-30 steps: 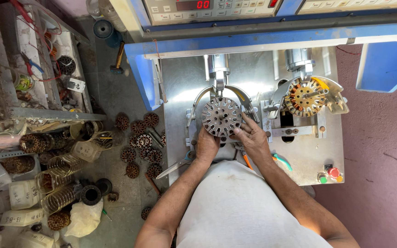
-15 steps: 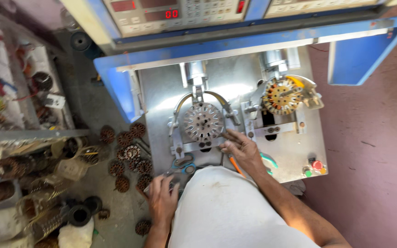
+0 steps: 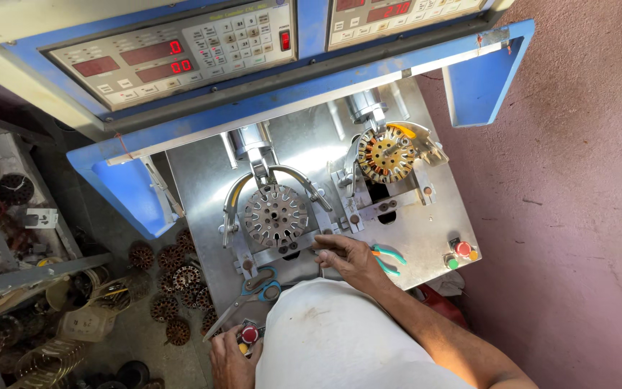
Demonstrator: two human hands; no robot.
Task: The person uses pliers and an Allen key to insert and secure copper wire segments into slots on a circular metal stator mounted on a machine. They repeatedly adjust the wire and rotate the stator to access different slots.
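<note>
A bare metal stator core sits on the left spindle of the winding machine. On the right spindle is a stator wound with copper wire. My right hand rests on the steel plate just below the left fixture, fingers curled, near green-handled pliers. My left hand is at the plate's front left corner, fingers on a small box with a red button. Blue-handled scissors lie just above that hand.
A control panel with red digit displays and keypads spans the top. Red and green buttons sit at the plate's right corner. Several wound stators lie on the floor at the left, next to a cluttered shelf.
Both hands have left the left stator core. My left hand dropped down to the red-button box; my right hand slid to the plate below the fixture. The view shifted right.
</note>
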